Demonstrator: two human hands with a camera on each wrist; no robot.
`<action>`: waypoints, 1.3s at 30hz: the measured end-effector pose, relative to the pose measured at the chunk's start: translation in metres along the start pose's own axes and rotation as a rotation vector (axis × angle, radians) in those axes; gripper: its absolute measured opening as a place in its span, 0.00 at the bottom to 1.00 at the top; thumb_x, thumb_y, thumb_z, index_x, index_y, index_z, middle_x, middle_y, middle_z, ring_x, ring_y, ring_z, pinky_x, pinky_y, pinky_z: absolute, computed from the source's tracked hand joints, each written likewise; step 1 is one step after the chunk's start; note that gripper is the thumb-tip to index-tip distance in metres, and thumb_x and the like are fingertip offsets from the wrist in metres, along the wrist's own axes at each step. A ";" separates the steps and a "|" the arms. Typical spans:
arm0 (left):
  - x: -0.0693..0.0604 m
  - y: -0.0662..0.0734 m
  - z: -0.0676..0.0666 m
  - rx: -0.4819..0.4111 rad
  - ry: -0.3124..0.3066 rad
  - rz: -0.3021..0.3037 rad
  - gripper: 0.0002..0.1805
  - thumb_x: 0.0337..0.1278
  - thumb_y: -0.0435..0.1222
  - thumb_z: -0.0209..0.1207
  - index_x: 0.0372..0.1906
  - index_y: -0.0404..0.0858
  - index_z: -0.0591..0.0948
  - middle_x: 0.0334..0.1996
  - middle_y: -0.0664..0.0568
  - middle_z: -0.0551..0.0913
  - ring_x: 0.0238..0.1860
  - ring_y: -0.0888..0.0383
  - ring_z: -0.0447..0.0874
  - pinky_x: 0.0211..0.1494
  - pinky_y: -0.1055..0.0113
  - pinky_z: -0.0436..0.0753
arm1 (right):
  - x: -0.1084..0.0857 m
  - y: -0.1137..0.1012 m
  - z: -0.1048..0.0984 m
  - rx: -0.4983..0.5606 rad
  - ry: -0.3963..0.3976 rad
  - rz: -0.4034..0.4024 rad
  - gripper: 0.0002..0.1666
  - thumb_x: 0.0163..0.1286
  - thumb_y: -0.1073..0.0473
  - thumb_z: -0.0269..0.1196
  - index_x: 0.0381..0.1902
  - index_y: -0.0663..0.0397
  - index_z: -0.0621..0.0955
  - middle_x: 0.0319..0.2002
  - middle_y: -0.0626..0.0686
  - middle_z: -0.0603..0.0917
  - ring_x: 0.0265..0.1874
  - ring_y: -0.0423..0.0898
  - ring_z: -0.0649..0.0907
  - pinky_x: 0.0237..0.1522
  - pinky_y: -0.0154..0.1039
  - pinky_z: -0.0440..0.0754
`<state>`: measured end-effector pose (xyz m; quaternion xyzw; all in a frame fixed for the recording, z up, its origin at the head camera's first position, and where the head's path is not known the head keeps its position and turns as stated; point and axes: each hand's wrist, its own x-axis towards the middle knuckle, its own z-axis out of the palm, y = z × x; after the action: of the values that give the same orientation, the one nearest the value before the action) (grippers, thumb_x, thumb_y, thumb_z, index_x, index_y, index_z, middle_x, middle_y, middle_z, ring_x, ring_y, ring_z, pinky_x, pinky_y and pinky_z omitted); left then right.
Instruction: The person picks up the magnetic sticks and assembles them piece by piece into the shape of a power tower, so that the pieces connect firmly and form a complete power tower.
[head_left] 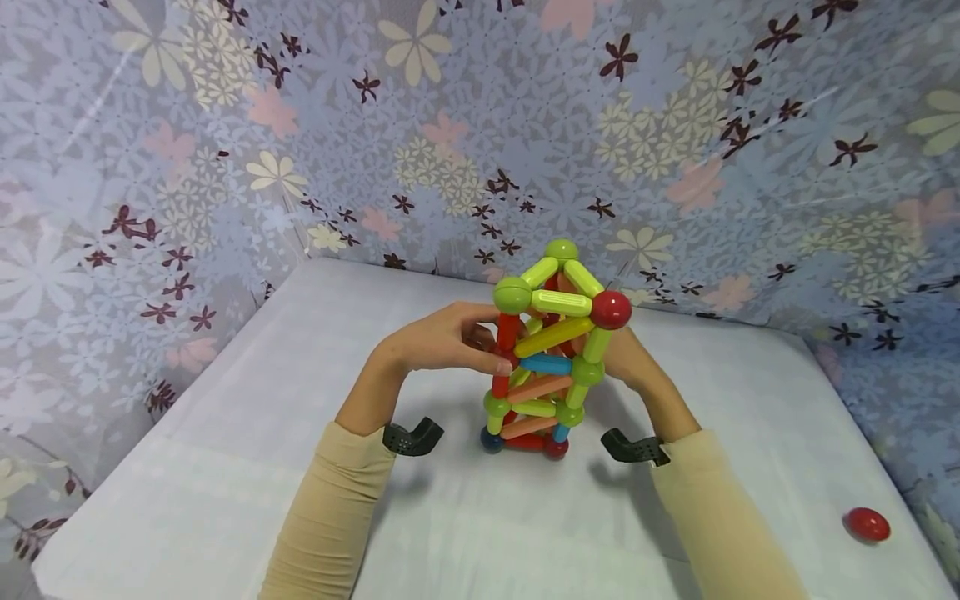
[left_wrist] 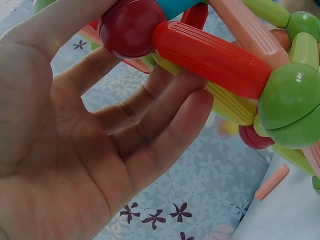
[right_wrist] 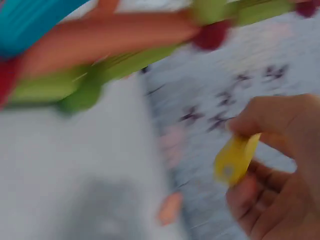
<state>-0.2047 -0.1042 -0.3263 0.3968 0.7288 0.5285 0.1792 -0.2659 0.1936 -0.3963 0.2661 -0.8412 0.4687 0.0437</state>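
Observation:
A tower of magnetic sticks and balls (head_left: 534,408) stands on the table, built of green, red, blue, yellow and salmon pieces. From its left side my left hand (head_left: 442,337) holds it, thumb and fingers about a dark red ball (left_wrist: 131,30) partway up. Behind the tower, my right hand (head_left: 626,358) is mostly hidden in the head view. The right wrist view, blurred, shows its thumb and fingers pinching a yellow magnetic stick (right_wrist: 235,160), apart from the tower there.
A loose red ball (head_left: 867,525) lies near the right edge of the white table (head_left: 225,433). One salmon stick (left_wrist: 272,181) lies behind the tower near the table's far edge. Flowered fabric (head_left: 450,150) rises along the back and sides.

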 end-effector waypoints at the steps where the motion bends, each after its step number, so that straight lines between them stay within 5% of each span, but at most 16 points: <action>1: 0.000 0.000 0.000 0.001 0.000 0.001 0.28 0.56 0.35 0.65 0.63 0.39 0.73 0.50 0.48 0.81 0.44 0.48 0.84 0.47 0.54 0.81 | 0.003 -0.008 -0.006 0.024 0.031 0.025 0.23 0.68 0.58 0.62 0.58 0.63 0.74 0.47 0.58 0.78 0.44 0.48 0.75 0.49 0.43 0.73; 3: 0.000 0.000 0.000 -0.002 -0.001 0.003 0.28 0.56 0.36 0.65 0.63 0.39 0.73 0.49 0.48 0.81 0.44 0.48 0.84 0.47 0.54 0.81 | 0.005 -0.028 -0.018 0.054 0.100 0.070 0.25 0.70 0.51 0.60 0.59 0.58 0.75 0.48 0.56 0.79 0.44 0.47 0.76 0.44 0.40 0.76; 7: 0.001 0.000 0.000 -0.019 -0.004 0.007 0.27 0.57 0.36 0.65 0.62 0.38 0.73 0.49 0.47 0.81 0.44 0.47 0.84 0.47 0.54 0.81 | 0.008 -0.066 -0.038 0.200 0.213 0.016 0.28 0.67 0.50 0.64 0.61 0.55 0.76 0.52 0.55 0.80 0.50 0.48 0.77 0.49 0.36 0.77; 13: 0.001 -0.001 0.000 -0.021 -0.006 0.001 0.29 0.56 0.36 0.65 0.63 0.39 0.72 0.50 0.46 0.80 0.44 0.47 0.84 0.47 0.54 0.81 | 0.019 -0.108 -0.052 0.455 0.235 -0.186 0.22 0.64 0.64 0.66 0.57 0.61 0.79 0.47 0.59 0.82 0.45 0.55 0.80 0.52 0.38 0.77; 19: 0.002 -0.001 0.000 -0.030 -0.008 -0.001 0.28 0.57 0.34 0.65 0.63 0.38 0.73 0.50 0.46 0.80 0.43 0.47 0.84 0.47 0.54 0.81 | 0.028 -0.133 -0.053 0.589 0.278 -0.359 0.21 0.65 0.71 0.63 0.56 0.67 0.78 0.47 0.65 0.82 0.44 0.57 0.81 0.47 0.42 0.80; 32: 0.001 0.001 -0.001 -0.024 -0.008 0.002 0.29 0.56 0.36 0.65 0.64 0.39 0.72 0.51 0.47 0.81 0.44 0.47 0.84 0.47 0.53 0.81 | 0.025 -0.162 -0.047 0.419 0.180 -0.428 0.17 0.62 0.75 0.62 0.51 0.67 0.81 0.44 0.63 0.84 0.44 0.55 0.83 0.50 0.40 0.78; 39: -0.001 0.000 -0.001 -0.019 -0.005 -0.001 0.29 0.56 0.39 0.65 0.63 0.40 0.73 0.50 0.48 0.81 0.44 0.48 0.84 0.48 0.53 0.81 | 0.019 -0.142 -0.044 0.425 0.194 -0.355 0.18 0.68 0.67 0.61 0.56 0.62 0.79 0.48 0.62 0.82 0.47 0.55 0.79 0.48 0.40 0.77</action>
<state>-0.2051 -0.1055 -0.3264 0.3962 0.7234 0.5343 0.1852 -0.2203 0.1624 -0.2574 0.3661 -0.6565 0.6426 0.1483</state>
